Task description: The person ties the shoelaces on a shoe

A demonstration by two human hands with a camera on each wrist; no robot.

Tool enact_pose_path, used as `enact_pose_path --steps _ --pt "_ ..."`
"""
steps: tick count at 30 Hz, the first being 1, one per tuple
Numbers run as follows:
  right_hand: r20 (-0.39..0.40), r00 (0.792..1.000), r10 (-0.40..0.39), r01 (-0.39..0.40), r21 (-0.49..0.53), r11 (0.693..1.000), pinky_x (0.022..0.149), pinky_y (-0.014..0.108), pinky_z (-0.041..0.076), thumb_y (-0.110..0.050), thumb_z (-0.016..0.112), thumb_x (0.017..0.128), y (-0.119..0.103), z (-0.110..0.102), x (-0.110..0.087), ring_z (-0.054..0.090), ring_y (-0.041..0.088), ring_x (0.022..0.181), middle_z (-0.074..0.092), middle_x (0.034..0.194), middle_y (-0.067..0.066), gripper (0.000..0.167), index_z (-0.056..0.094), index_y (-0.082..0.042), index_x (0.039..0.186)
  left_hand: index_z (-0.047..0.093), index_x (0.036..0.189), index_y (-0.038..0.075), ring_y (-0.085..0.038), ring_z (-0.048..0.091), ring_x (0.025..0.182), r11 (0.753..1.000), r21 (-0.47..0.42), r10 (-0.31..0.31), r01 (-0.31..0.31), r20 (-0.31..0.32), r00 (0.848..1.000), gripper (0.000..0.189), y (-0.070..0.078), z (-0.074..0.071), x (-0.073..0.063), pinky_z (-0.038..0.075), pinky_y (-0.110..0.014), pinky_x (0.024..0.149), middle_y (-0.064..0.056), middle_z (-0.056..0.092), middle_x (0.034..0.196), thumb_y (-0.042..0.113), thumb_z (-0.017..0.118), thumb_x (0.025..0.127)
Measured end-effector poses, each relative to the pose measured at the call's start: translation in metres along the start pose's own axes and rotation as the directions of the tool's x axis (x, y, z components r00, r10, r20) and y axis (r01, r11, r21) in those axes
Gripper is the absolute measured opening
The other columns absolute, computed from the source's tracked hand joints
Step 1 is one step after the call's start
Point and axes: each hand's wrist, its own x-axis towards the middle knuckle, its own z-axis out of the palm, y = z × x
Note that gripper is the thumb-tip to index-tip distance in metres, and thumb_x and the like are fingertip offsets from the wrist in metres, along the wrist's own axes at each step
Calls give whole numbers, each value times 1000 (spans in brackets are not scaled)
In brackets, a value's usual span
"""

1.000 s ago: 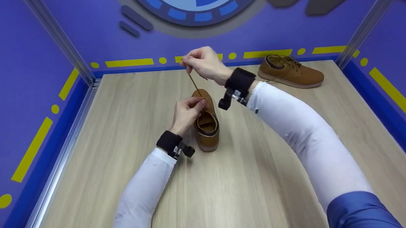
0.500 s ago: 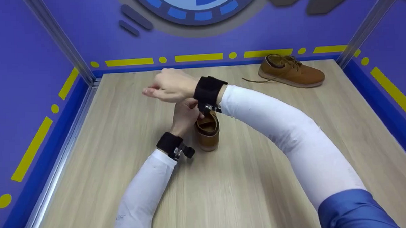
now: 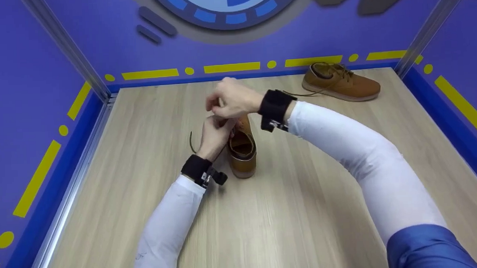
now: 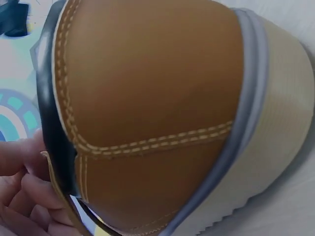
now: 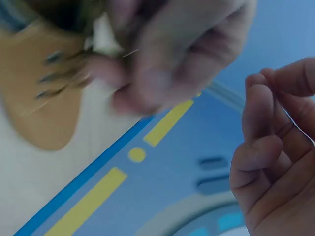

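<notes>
A brown lace-up shoe (image 3: 243,166) stands on the table with its heel towards me; its heel (image 4: 157,88) fills the left wrist view. My left hand (image 3: 215,136) pinches a shoelace at the shoe's opening, though the exact pinch is partly hidden. One lace end (image 3: 191,142) trails over the table left of that hand. Just above it hovers my right hand (image 3: 236,98), fingers loosely bent. In the right wrist view no lace shows between the right hand's fingers (image 5: 261,115); the left hand (image 5: 172,54) is blurred there, beside the shoe's laced front (image 5: 44,123).
A second brown shoe (image 3: 342,82) sits at the back right, toe pointing right, with a loose lace stretching left from it. Blue panels (image 3: 251,50) with yellow marks border the wooden table (image 3: 265,220) at the back and sides.
My right hand held a lace up taut, swung left over the left hand, then came back right. That lace end now lies left of my left hand, which stayed at the shoe.
</notes>
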Motion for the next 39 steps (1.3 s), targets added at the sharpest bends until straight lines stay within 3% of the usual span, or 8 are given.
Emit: enact_pose_path --steps 5,12,21,28,31,35,37,39 --pt "-47 999 -28 29 12 1000 74 40 60 -8 72 93 27 -2 -27 78 31 75 85 93 14 23 86 -4 110 76 106 -9 -8 54 63 991 -100 -92 91 -3 996 18 1 0 2 45 -19 60 1 69 77 6 69 110" --pt "11 1000 -3 1 130 992 73 34 63 -6 82 95 48 9 -54 82 30 82 86 106 13 28 86 -8 123 83 105 0 -6 55 65 977 -154 -146 147 16 989 15 2 -3 4 44 -17 59 4 76 80 4 69 110" --pt "-178 982 -62 83 110 990 68 24 52 -4 86 96 63 27 -65 73 28 75 82 95 16 17 90 -7 112 85 92 16 -3 50 59 954 -182 -220 238 116 969 27 3 -10 10 36 -16 51 5 78 78 5 68 111" --pt "-261 954 -149 175 79 981 64 26 46 1 82 97 65 39 -65 69 26 67 81 87 17 9 89 -1 102 85 94 15 -5 54 61 943 -180 -246 280 190 951 29 3 -17 11 39 -17 55 4 79 80 5 65 112" --pt "-269 955 -128 150 65 987 64 28 46 -3 83 98 64 41 -65 69 27 66 80 85 16 6 88 -1 100 86 102 6 -7 56 63 955 -177 -212 237 149 966 23 3 -17 11 43 -18 57 2 77 79 3 65 111" --pt "-246 968 -48 63 56 996 67 29 49 -9 84 101 63 40 -66 74 28 72 84 90 14 7 87 -3 99 85 115 -1 -6 64 72 985 142 -98 92 35 995 21 3 -21 13 50 -17 65 -6 83 92 4 67 105" --pt "-226 974 4 13 73 997 68 29 49 -11 83 102 62 40 -66 75 28 74 85 91 13 8 86 -4 99 85 119 0 -8 68 79 939 339 -70 56 30 997 24 3 -26 13 52 -18 72 -11 86 105 8 69 103" --pt "-206 977 50 -31 91 995 68 27 48 -13 82 103 62 40 -67 74 27 74 85 92 12 10 85 -5 98 87 118 7 -11 72 83 848 530 -48 8 62 997 25 4 -31 12 52 -19 74 -12 87 114 15 72 101"
